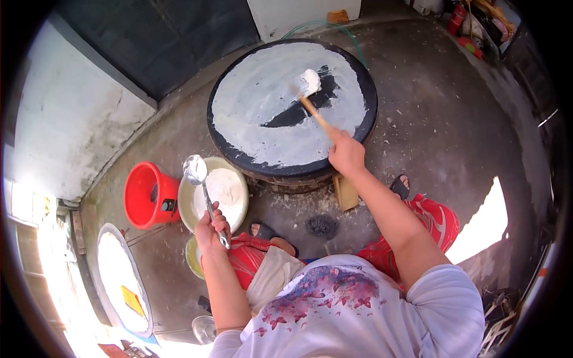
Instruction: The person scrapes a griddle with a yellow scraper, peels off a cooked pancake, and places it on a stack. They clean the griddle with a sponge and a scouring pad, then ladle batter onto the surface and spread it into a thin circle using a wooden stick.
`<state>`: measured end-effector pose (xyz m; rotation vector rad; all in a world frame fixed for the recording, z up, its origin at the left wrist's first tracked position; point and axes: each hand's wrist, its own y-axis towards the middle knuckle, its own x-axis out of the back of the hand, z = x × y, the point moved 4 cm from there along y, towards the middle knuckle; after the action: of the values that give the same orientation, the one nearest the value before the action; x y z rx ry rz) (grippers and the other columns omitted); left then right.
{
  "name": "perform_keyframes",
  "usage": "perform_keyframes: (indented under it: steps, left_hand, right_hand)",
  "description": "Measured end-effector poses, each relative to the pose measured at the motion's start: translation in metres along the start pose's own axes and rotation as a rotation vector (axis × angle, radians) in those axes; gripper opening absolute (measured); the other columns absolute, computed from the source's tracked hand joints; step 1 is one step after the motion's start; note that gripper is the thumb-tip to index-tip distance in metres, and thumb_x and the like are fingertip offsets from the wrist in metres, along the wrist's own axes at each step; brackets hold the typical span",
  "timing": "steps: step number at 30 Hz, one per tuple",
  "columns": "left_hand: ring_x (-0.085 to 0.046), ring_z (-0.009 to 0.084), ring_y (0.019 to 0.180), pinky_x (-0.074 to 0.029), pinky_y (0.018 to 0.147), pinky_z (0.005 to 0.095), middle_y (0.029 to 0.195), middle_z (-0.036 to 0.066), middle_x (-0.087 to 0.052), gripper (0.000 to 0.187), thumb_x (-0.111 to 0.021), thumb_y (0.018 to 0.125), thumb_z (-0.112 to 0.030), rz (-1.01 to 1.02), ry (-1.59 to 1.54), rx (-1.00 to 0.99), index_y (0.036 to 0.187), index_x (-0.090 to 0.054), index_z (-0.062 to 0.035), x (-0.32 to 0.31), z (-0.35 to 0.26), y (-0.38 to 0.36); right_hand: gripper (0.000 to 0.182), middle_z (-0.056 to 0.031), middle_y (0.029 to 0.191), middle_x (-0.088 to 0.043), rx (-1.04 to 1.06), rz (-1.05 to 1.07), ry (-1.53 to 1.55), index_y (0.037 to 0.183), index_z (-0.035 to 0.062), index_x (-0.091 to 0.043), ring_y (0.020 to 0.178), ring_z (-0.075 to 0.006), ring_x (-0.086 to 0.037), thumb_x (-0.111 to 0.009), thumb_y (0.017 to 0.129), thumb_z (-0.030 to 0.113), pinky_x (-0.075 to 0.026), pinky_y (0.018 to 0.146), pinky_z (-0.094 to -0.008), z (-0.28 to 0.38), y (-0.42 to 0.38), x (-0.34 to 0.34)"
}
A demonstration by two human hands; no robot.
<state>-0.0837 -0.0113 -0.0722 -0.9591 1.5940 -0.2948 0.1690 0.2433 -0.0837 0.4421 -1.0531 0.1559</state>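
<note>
Head: left hand [212, 229] holds one ladle [197, 173], right hand [347, 154] one wooden-handled tool [315, 113].

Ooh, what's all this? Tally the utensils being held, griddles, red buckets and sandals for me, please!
Held utensils: 2 (metal ladle, left hand; wooden-handled spreader, right hand)
Round griddle: 1
Red bucket: 1
Dark sandals: 2
Total: 6

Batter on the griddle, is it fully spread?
Not fully: dark griddle shows through a gap in the batter near the stick.
</note>
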Motion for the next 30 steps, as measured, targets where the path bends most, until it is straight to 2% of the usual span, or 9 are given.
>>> perform_keyframes:
  steps: [2,4,9,12,18,22,24,28,30]
  left_hand:
    - [-0.036,0.0078,0.048,-0.031,0.039,0.0196,0.071,0.004,-0.044,0.032,-0.028,0.095,-0.021,0.006,0.007,0.000,0.108,-0.043,0.0037,0.001,0.000,0.001]
    - [-0.036,0.0078,0.048,-0.031,0.039,0.0196,0.071,0.004,-0.044,0.032,-0.028,0.095,-0.021,0.006,0.017,0.001,0.108,-0.043,0.0036,0.003,0.001,0.001]
    - [-0.036,0.0078,0.048,-0.031,0.039,0.0197,0.070,0.004,-0.044,0.032,-0.028,0.095,-0.021,-0.005,0.027,0.003,0.107,-0.044,0.0035,-0.001,0.002,0.001]
    - [-0.036,0.0079,0.048,-0.031,0.039,0.0195,0.070,0.004,-0.044,0.032,-0.028,0.095,-0.022,-0.003,0.052,-0.009,0.107,-0.044,0.0036,-0.001,0.002,0.003]
    - [-0.037,0.0082,0.049,-0.031,0.039,0.0196,0.070,0.004,-0.044,0.032,-0.030,0.095,-0.022,-0.007,0.039,0.033,0.108,-0.044,0.0036,0.000,0.003,0.005]
    - [-0.038,0.0078,0.048,-0.033,0.038,0.0196,0.070,0.004,-0.045,0.034,-0.032,0.094,-0.021,-0.017,0.019,-0.016,0.108,-0.043,0.0073,-0.001,0.004,0.006]
    - [-0.038,0.0077,0.048,-0.033,0.037,0.0192,0.071,0.005,-0.045,0.034,-0.032,0.094,-0.021,-0.017,0.049,-0.043,0.108,-0.043,0.0074,-0.001,0.003,0.006]
    - [-0.038,0.0075,0.048,-0.033,0.037,0.0189,0.071,0.005,-0.044,0.034,-0.032,0.094,-0.021,-0.024,0.058,-0.048,0.108,-0.043,0.0077,-0.005,0.005,0.005]
    - [-0.038,0.0075,0.048,-0.032,0.037,0.0189,0.071,0.004,-0.044,0.034,-0.032,0.094,-0.021,-0.041,0.051,-0.028,0.108,-0.043,0.0079,-0.006,0.007,0.006]
  right_hand:
    - [0.037,-0.0109,0.081,-0.055,0.121,-0.034,-0.074,0.107,0.0113,-0.054,0.070,-0.0293,-0.059,-0.051,0.071,0.007,-0.048,0.059,-0.0402,-0.019,0.003,-0.013]
    - [0.036,-0.0100,0.079,-0.054,0.048,-0.104,-0.256,0.106,0.0116,-0.055,0.067,-0.0284,-0.058,-0.051,0.070,0.008,-0.048,0.057,-0.0400,-0.042,0.027,-0.004]
    - [0.029,-0.0144,0.093,-0.058,-0.272,0.007,0.059,0.102,0.0071,-0.054,0.083,-0.0353,-0.059,-0.051,0.073,0.010,-0.047,0.072,-0.0430,-0.039,0.031,0.014]
    - [0.034,-0.0133,0.090,-0.056,-0.030,0.035,-0.041,0.107,0.0080,-0.053,0.076,-0.0323,-0.059,-0.052,0.073,0.011,-0.049,0.066,-0.0413,-0.023,0.006,-0.005]
    - [0.038,-0.0124,0.088,-0.056,-0.122,-0.011,-0.240,0.110,0.0083,-0.051,0.075,-0.0319,-0.060,-0.053,0.072,0.011,-0.049,0.063,-0.0412,-0.069,0.044,0.009]
    - [0.035,-0.0165,0.098,-0.059,-0.314,0.106,0.125,0.114,0.0055,-0.048,0.089,-0.0328,-0.058,-0.045,0.081,0.015,-0.047,0.076,-0.0393,-0.074,0.019,0.002]
    - [0.036,-0.0173,0.100,-0.059,-0.273,0.120,0.255,0.119,0.0091,-0.047,0.093,-0.0309,-0.057,-0.040,0.085,0.017,-0.045,0.080,-0.0362,-0.098,0.023,-0.007]
    - [0.036,-0.0110,0.093,-0.062,-0.337,0.101,0.396,0.121,0.0210,-0.050,0.080,-0.0238,-0.059,-0.042,0.087,0.015,-0.046,0.074,-0.0330,-0.160,0.080,-0.013]
    - [0.035,-0.0092,0.088,-0.061,-0.342,0.164,0.484,0.120,0.0194,-0.052,0.074,-0.0202,-0.058,-0.042,0.087,0.014,-0.046,0.070,-0.0312,-0.170,0.105,-0.013]
